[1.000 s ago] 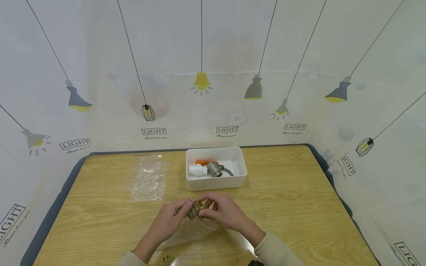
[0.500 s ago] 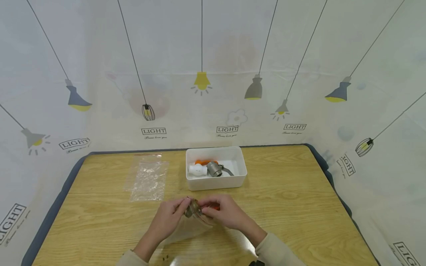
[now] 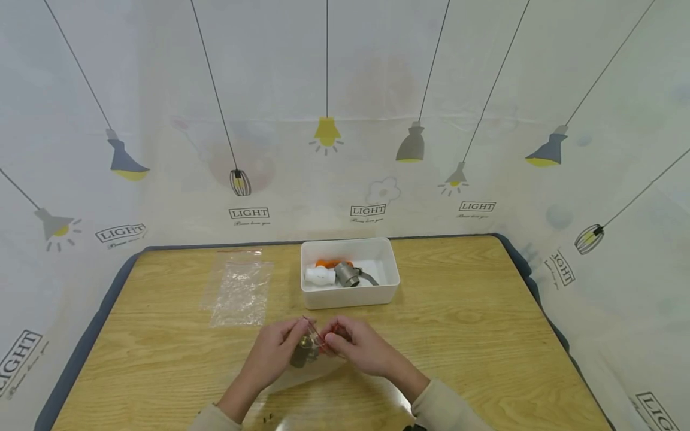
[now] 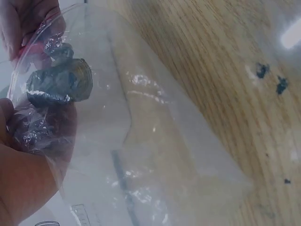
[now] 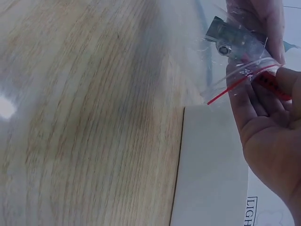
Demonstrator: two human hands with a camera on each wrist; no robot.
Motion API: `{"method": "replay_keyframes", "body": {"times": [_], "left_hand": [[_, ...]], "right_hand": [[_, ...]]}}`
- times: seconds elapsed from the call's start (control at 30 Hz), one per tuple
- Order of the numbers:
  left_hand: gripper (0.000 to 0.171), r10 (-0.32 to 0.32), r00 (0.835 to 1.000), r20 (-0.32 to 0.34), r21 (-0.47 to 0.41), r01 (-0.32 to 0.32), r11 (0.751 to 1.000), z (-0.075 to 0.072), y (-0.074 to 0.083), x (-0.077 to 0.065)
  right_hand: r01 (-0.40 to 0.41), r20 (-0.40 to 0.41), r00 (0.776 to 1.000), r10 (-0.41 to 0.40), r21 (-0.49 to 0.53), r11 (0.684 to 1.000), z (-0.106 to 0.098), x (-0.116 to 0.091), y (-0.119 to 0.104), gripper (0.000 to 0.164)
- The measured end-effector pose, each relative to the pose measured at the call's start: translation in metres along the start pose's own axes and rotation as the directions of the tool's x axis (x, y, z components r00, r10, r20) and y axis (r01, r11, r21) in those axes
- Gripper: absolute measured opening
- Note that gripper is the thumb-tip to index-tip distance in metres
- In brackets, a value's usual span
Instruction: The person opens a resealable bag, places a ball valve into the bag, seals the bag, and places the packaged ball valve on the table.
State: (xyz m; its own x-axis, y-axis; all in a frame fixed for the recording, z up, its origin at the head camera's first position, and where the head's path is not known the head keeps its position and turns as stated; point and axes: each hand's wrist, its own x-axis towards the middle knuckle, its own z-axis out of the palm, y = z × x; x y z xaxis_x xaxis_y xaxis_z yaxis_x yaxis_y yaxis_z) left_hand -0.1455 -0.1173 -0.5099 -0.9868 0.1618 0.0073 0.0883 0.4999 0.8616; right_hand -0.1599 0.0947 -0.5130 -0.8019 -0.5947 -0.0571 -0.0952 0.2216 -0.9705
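Note:
My left hand (image 3: 271,353) pinches the mouth of a clear zip bag (image 4: 155,113) with a red seal line. Inside the bag's mouth is a brass ball valve (image 4: 61,84), its body showing through the plastic. With thumb and fingers my right hand (image 3: 360,348) holds the valve's red handle (image 5: 272,85), right at the seal line. Both hands are close together over the table, in front of the white bin. The lower part of the bag hangs loose and flat toward the person.
A white bin (image 3: 350,298) holds a grey metal valve (image 3: 347,275) with a lever, a white plastic fitting (image 3: 320,276) and an orange piece (image 3: 331,263). Flat clear bags (image 3: 241,293) lie left of it on the wooden table (image 3: 463,323). Small dark crumbs (image 4: 281,85) lie near the front.
The valve has gone from between the two hands, outside the bag, down into its mouth. My right hand has shifted its grip to the red handle; my left has barely moved.

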Motion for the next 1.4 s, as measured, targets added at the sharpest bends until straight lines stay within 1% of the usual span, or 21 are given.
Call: {"method": "replay_keyframes", "body": {"times": [0.17, 0.23, 0.4, 0.47, 0.57, 0.7, 0.83, 0.9, 0.97, 1.07, 1.13, 1.23, 1.3, 1.4], "left_hand": [[0.031, -0.005, 1.0, 0.021, -0.036, 0.006, 0.999, 0.0, -0.002, -0.001], [0.033, -0.005, 0.999, 0.033, -0.042, 0.007, 0.999, 0.0, -0.003, -0.002], [0.032, -0.011, 0.999, 0.052, -0.035, 0.013, 0.999, 0.0, -0.003, -0.003], [0.03, -0.014, 0.999, 0.05, -0.028, 0.016, 0.999, 0.001, -0.003, -0.003], [0.03, -0.014, 0.999, 0.042, -0.02, 0.015, 1.0, 0.001, -0.002, -0.004], [0.03, -0.015, 0.999, 0.028, -0.01, 0.015, 1.0, 0.001, -0.002, -0.004], [0.028, 0.008, 1.0, 0.005, 0.018, -0.008, 1.0, 0.001, 0.0, -0.004], [0.028, 0.021, 1.0, 0.005, 0.032, -0.021, 0.999, 0.001, 0.0, -0.004], [0.028, 0.034, 0.999, 0.006, 0.05, -0.035, 0.998, 0.001, 0.001, -0.004], [0.028, 0.049, 0.999, 0.015, 0.074, -0.05, 0.996, 0.002, 0.001, -0.004], [0.028, 0.066, 0.998, 0.016, 0.093, -0.067, 0.993, 0.003, 0.002, -0.004], [0.028, 0.086, 0.996, 0.021, 0.105, -0.087, 0.991, 0.004, 0.002, -0.004], [0.028, 0.098, 0.995, 0.017, 0.12, -0.1, 0.988, 0.006, 0.002, -0.004], [0.028, 0.103, 0.995, 0.017, 0.132, -0.104, 0.986, 0.007, 0.003, -0.004]], "right_hand": [[0.019, -0.019, 1.0, -0.017, 0.058, 0.998, 0.003, 0.001, 0.002, 0.02], [0.025, -0.03, 0.999, -0.024, 0.045, 0.999, 0.004, 0.001, 0.002, 0.021], [0.055, -0.064, 0.996, -0.057, -0.04, 0.998, 0.007, 0.003, 0.003, 0.02], [0.056, -0.074, 0.995, -0.06, -0.05, 0.997, 0.007, 0.003, 0.002, 0.019], [0.039, -0.086, 0.995, -0.043, -0.047, 0.998, 0.008, 0.004, 0.003, 0.02], [0.002, -0.116, 0.993, -0.007, -0.038, 0.999, 0.009, 0.005, 0.004, 0.025], [-0.037, -0.153, 0.988, 0.027, -0.059, 0.998, 0.01, 0.007, -0.001, 0.025], [-0.079, -0.165, 0.984, 0.067, -0.064, 0.995, 0.01, 0.008, -0.005, 0.024], [-0.131, -0.165, 0.979, 0.123, -0.04, 0.991, 0.008, 0.01, -0.007, 0.025], [-0.207, -0.141, 0.967, 0.212, 0.05, 0.977, 0.006, 0.012, -0.009, 0.026], [-0.255, -0.116, 0.956, 0.269, 0.122, 0.959, 0.005, 0.013, -0.009, 0.027], [-0.305, -0.08, 0.942, 0.325, 0.193, 0.933, 0.003, 0.016, -0.007, 0.027], [-0.316, -0.055, 0.941, 0.333, 0.199, 0.928, 0.003, 0.017, -0.005, 0.026], [-0.325, -0.004, 0.944, 0.331, 0.175, 0.929, 0.004, 0.02, -0.003, 0.022]]}}
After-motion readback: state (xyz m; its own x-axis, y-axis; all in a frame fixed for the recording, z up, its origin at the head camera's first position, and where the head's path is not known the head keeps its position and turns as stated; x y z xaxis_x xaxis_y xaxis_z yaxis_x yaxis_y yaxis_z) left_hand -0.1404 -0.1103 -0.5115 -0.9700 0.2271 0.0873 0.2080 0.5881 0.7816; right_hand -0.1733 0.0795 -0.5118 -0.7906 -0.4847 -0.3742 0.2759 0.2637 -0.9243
